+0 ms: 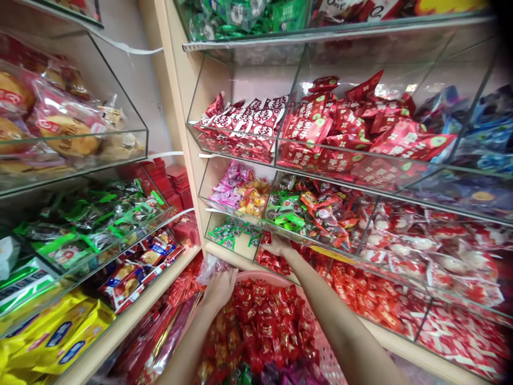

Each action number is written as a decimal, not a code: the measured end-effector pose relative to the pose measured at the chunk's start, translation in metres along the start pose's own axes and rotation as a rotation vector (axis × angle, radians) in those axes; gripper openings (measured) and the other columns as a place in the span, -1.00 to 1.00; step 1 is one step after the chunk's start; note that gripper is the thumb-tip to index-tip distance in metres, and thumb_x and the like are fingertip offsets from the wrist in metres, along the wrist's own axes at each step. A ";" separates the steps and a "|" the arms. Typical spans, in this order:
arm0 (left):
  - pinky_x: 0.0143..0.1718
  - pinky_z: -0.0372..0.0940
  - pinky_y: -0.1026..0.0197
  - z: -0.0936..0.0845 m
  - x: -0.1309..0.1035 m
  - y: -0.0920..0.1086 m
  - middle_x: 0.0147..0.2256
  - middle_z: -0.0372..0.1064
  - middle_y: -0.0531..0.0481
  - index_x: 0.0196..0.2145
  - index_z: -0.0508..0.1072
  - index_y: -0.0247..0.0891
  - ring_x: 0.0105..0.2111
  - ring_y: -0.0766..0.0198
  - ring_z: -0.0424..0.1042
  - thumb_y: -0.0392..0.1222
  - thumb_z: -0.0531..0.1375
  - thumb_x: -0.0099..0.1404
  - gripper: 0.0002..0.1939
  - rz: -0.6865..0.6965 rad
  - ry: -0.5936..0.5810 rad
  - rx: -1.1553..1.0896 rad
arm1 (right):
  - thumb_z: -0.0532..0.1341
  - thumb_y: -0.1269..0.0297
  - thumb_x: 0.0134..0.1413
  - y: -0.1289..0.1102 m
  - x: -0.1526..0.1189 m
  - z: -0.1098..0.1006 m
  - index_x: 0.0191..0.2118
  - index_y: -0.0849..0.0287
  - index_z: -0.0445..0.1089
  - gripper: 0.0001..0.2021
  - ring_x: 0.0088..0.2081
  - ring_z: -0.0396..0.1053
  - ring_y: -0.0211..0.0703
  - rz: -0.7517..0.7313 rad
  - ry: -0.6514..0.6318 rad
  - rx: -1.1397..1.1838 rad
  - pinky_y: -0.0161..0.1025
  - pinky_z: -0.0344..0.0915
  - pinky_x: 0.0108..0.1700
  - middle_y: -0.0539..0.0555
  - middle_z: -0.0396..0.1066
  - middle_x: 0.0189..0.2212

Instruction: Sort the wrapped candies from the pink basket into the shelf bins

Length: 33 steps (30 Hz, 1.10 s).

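My left hand (221, 289) is at the rim of a pink basket (326, 342), its fingers curled beside a crumpled clear plastic bag (212, 267); the fingertips are partly hidden. Red-wrapped candies (268, 321) fill much of the basket, with green and purple ones at its near edge. My right hand (278, 247) reaches into a low shelf compartment, over small red-wrapped candies (274, 262). Its fingers point left, and whether they hold a candy is too small to tell.
Clear bins with red packets (344, 120), green candies (286, 206) and white-and-red sweets (425, 240) rise above my right arm. Left shelves hold wrapped bread (68, 128) and yellow packs (56, 337). A wooden post (180, 107) stands between the shelves.
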<state>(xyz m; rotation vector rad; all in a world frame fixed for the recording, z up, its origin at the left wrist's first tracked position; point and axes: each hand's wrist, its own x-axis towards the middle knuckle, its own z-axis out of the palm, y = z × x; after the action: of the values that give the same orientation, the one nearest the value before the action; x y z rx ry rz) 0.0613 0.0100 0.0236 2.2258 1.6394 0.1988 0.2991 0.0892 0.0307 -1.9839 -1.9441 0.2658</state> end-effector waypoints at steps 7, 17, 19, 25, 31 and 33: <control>-0.23 0.22 0.12 -0.003 -0.001 0.002 -0.29 0.45 -0.17 -0.25 0.40 -0.25 -0.22 0.10 0.42 0.08 -0.35 0.30 -0.39 -0.007 -0.002 -0.004 | 0.21 0.01 -0.21 0.003 -0.007 -0.004 -0.03 0.01 0.28 -0.48 -0.02 0.22 0.08 -0.051 -0.098 -0.057 -0.12 0.14 -0.05 0.09 0.31 -0.05; -0.23 0.21 0.14 -0.005 -0.002 0.003 -0.28 0.45 -0.18 -0.22 0.41 -0.26 -0.22 0.10 0.42 0.08 -0.34 0.30 -0.38 -0.007 -0.006 0.000 | 0.10 -0.13 -0.13 0.010 -0.041 -0.001 0.00 0.07 0.25 -0.42 0.06 0.06 0.17 -0.051 -0.107 -0.157 0.02 -0.02 0.02 0.21 0.12 0.05; -0.23 0.20 0.14 -0.005 -0.002 0.003 -0.27 0.45 -0.19 -0.21 0.42 -0.27 -0.21 0.10 0.41 0.07 -0.34 0.30 -0.38 -0.003 -0.004 0.004 | 0.07 -0.15 -0.10 0.015 -0.048 0.001 0.01 0.06 0.23 -0.43 0.05 0.07 0.13 -0.032 -0.120 -0.146 0.00 0.00 0.00 0.20 0.13 0.03; -0.21 0.21 0.15 -0.004 -0.001 0.002 -0.24 0.44 -0.18 -0.19 0.41 -0.26 -0.19 0.12 0.41 0.07 -0.31 0.30 -0.41 -0.011 -0.012 -0.014 | 0.14 -0.08 -0.12 0.026 -0.068 0.005 -0.03 0.01 0.26 -0.49 -0.01 0.13 0.01 -0.016 -0.106 -0.073 -0.08 0.01 -0.02 0.12 0.19 -0.05; -0.22 0.21 0.15 0.001 0.001 -0.003 -0.26 0.44 -0.17 -0.20 0.41 -0.25 -0.21 0.10 0.41 0.07 -0.30 0.30 -0.42 0.012 0.008 -0.008 | 0.16 -0.05 -0.14 0.035 -0.077 0.001 0.00 0.03 0.24 -0.47 -0.04 0.18 -0.01 0.017 -0.137 0.030 -0.14 0.10 -0.09 0.12 0.21 -0.08; -0.23 0.22 0.14 0.002 0.002 -0.004 -0.26 0.45 -0.18 -0.21 0.41 -0.25 -0.21 0.10 0.41 0.08 -0.31 0.30 -0.41 0.014 0.013 -0.004 | 0.15 -0.02 -0.13 0.040 -0.079 -0.001 0.01 0.05 0.23 -0.47 -0.05 0.20 -0.02 0.024 -0.136 0.071 -0.17 0.12 -0.11 0.12 0.24 -0.10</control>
<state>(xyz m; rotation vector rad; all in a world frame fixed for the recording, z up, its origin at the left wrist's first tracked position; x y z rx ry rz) 0.0595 0.0124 0.0200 2.2381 1.6284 0.2202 0.3331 0.0106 0.0082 -1.9910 -1.9643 0.4807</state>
